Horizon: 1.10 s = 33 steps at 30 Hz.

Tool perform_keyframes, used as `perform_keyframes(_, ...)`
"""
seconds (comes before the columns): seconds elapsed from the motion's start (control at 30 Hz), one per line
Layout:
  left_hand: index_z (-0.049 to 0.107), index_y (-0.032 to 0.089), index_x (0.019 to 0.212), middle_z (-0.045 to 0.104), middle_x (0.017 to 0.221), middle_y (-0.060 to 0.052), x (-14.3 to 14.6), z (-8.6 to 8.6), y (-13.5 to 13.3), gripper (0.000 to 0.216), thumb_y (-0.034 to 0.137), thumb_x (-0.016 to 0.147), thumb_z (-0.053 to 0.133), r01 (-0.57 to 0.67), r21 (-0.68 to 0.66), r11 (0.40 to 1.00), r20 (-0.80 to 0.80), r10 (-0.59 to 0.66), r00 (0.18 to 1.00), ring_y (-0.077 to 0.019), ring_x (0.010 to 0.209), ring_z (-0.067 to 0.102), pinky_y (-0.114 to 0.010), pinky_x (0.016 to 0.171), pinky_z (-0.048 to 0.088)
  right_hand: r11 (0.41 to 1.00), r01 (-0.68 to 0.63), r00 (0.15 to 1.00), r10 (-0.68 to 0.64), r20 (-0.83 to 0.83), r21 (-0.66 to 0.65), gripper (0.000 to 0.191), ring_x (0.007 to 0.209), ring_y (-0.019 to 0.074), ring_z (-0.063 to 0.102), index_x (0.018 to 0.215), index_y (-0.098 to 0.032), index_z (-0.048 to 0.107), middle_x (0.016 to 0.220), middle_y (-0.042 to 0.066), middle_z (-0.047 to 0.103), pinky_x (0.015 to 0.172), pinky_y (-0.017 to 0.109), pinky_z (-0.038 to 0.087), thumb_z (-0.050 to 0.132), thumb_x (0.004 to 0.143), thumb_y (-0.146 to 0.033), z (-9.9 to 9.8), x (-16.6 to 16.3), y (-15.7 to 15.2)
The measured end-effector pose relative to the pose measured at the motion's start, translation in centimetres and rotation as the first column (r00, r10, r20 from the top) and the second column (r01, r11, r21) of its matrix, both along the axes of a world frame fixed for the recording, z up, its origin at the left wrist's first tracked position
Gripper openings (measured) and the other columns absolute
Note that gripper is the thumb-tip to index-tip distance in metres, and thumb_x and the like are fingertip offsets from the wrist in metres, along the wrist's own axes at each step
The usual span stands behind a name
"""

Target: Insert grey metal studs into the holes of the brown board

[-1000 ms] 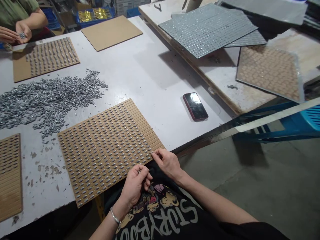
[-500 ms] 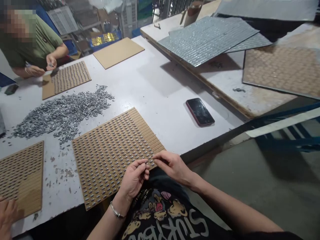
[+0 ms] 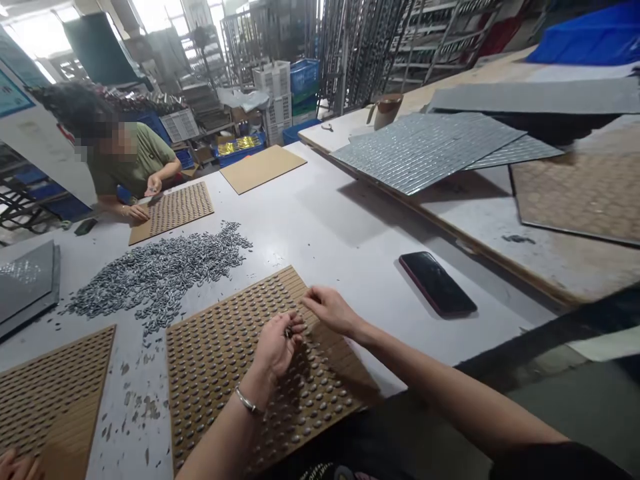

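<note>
A brown grooved board (image 3: 220, 347) set with rows of small oval metal pieces lies in front of me on the white table (image 3: 320, 227). My left hand (image 3: 278, 344), with a bracelet on the wrist, hovers over the board's middle, its fingers curled around a few small metal pieces. My right hand (image 3: 327, 309) is just to the right of it, over the board's right part, fingers pinched together at the tips. Whether anything is in the pinch I cannot make out. A heap of loose metal pieces (image 3: 160, 270) lies beyond the board to the left.
A dark phone (image 3: 437, 283) lies to the right. Another partly filled board (image 3: 50, 393) is at the left, with someone's hand (image 3: 15, 465) at its corner. A person in green (image 3: 130, 167) works at a far board (image 3: 173, 210). Silver sheets (image 3: 425, 147) cover the neighbouring bench.
The camera has tilted up, showing the room beyond. Both hands have moved from the board's near edge forward over its middle.
</note>
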<state>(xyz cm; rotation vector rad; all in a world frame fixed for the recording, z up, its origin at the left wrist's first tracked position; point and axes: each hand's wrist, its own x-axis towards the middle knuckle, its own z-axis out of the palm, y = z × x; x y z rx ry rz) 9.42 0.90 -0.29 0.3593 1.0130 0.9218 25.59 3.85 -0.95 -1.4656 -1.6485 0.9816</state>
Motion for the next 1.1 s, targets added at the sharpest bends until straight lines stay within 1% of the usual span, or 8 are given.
perform_keyframes(0.1,0.055,0.012,0.085,0.065,0.076,-0.008,-0.5,-0.4,3.2,0.003,0.011,0.083,0.057,-0.063,-0.012,0.998,-0.051,0.062,0.997,-0.0085,0.056,0.055,-0.017,0.048,0.042,0.994,0.111,0.982,-0.107,0.153,-0.017,0.014,0.069,0.0148,0.056,0.073,-0.017,0.061,0.073,0.001,0.064,0.064,0.024,0.039,0.053,0.083,-0.024,-1.5,-0.8,5.6)
perform_keyframes(0.23,0.05,0.014,0.078,0.066,0.077,-0.009,-1.5,-1.2,6.1,0.012,0.019,0.085,0.059,-0.109,0.057,0.992,-0.105,0.114,0.988,-0.0076,0.053,0.054,-0.016,0.046,0.041,0.986,0.165,0.953,-0.149,0.263,-0.04,0.016,0.074,0.0158,0.059,0.074,-0.017,0.064,0.079,0.003,0.068,0.066,0.024,0.038,0.053,0.084,-0.022,-2.7,-2.5,10.0)
perform_keyframes(0.4,0.054,0.013,0.074,0.057,0.062,0.001,-2.5,-2.3,8.1,0.034,0.033,0.066,0.08,-0.119,0.128,0.985,-0.127,0.135,0.983,-0.0041,0.045,0.045,-0.014,0.038,0.03,0.981,0.174,0.941,-0.14,0.307,-0.086,0.017,0.075,0.0179,0.06,0.074,-0.019,0.068,0.077,0.004,0.069,0.063,0.025,0.037,0.054,0.082,-0.025,-3.4,-3.6,11.1)
perform_keyframes(0.5,0.06,0.011,0.073,0.05,0.056,0.005,-2.7,-2.7,8.8,0.036,0.031,0.057,0.085,-0.135,0.138,0.981,-0.109,0.151,0.983,-0.0024,0.043,0.04,-0.013,0.036,0.026,0.978,0.186,0.928,-0.143,0.344,-0.097,0.017,0.076,0.0191,0.061,0.074,-0.019,0.069,0.078,0.005,0.069,0.063,0.025,0.036,0.054,0.081,-0.025,-3.7,-3.8,11.2)
perform_keyframes(0.77,0.064,0.011,0.077,0.061,0.066,-0.001,-2.6,-2.5,9.9,0.01,0.008,0.072,0.072,-0.209,0.026,0.978,-0.027,0.209,0.977,-0.0055,0.057,0.054,-0.014,0.052,0.046,0.976,0.197,0.874,-0.131,0.468,-0.093,0.012,0.077,0.021,0.061,0.083,-0.017,0.065,0.083,0.009,0.068,0.062,0.026,0.037,0.054,0.08,-0.021,-3.7,-4.2,11.9)
perform_keyframes(0.9,0.061,0.012,0.072,0.059,0.063,0.0,-2.3,-2.3,9.7,0.016,0.011,0.069,0.076,-0.194,0.036,0.98,-0.042,0.195,0.98,-0.006,0.055,0.054,-0.014,0.049,0.044,0.98,0.199,0.935,-0.181,0.306,-0.027,0.02,0.074,0.018,0.06,0.1,-0.015,0.06,0.081,0.005,0.067,0.064,0.025,0.039,0.055,0.081,-0.021,-3.3,-3.8,11.1)
perform_keyframes(1.0,0.062,0.011,0.071,0.056,0.06,0.001,-1.8,-2.2,9.5,0.016,0.012,0.067,0.077,-0.133,0.061,0.989,-0.013,0.134,0.991,-0.0051,0.051,0.051,-0.013,0.044,0.039,0.996,0.075,0.995,-0.078,0.06,0.045,0.015,0.07,0.0149,0.058,0.085,-0.016,0.063,0.075,0.002,0.065,0.065,0.024,0.041,0.053,0.085,-0.027,-2.6,-3.6,9.3)
perform_keyframes(1.1,0.065,0.009,0.074,0.058,0.062,0.0,-1.1,-2.0,9.3,0.013,0.008,0.067,0.075,-0.107,0.064,0.992,0.019,0.106,0.994,-0.0045,0.051,0.051,-0.013,0.045,0.04,0.997,-0.021,0.998,0.025,-0.065,0.072,0.021,0.067,0.0138,0.056,0.076,-0.016,0.064,0.072,0.001,0.064,0.063,0.023,0.041,0.052,0.084,-0.031,-2.2,-3.5,7.5)
